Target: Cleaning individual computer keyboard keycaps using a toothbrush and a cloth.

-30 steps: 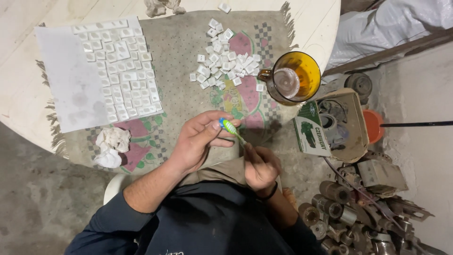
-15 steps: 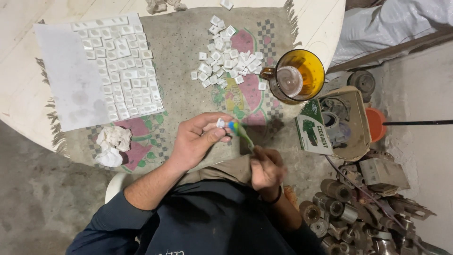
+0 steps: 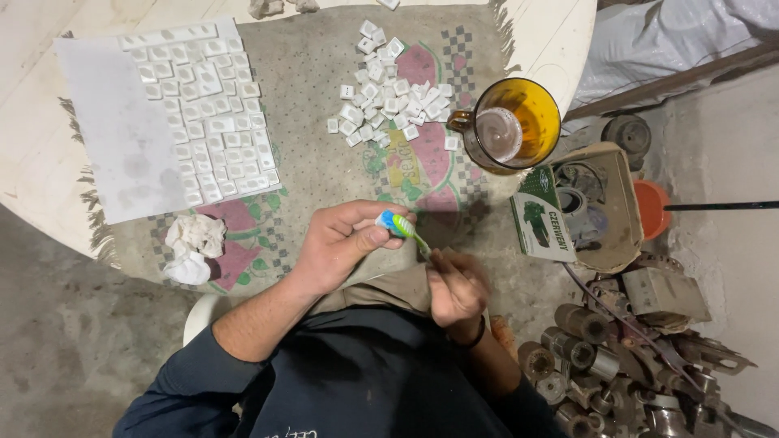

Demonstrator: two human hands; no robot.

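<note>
Two hands are at work over the near edge of the counter (image 3: 32, 49). The left hand (image 3: 341, 243) is curled, its fingertips pinching a small white keycap (image 3: 382, 219) at the tips of thumb and forefinger. The right hand (image 3: 456, 284) is closed around the handle of a green and blue toothbrush (image 3: 404, 229), whose head lies against the pinched keycap. Both hands are held just above the person's lap, over the front border of a patterned mat (image 3: 324, 170) that covers the counter.

On the mat, to the far left, a pale sheet (image 3: 114, 154) carries rows of white keycaps (image 3: 207, 113) set out in a grid on its right half. A loose heap of white keycaps (image 3: 389, 101) lies further right, well apart from the hands. A crumpled white cloth (image 3: 191, 247) rests near the left forearm, below the sheet. An amber glass mug (image 3: 511, 126) holding liquid stands at the mat's right edge, beside the heap. To its right, off the counter, an open cardboard box (image 3: 604, 207) holds assorted parts, and metal cylinders (image 3: 584, 349) are piled on the floor near the right elbow.
</note>
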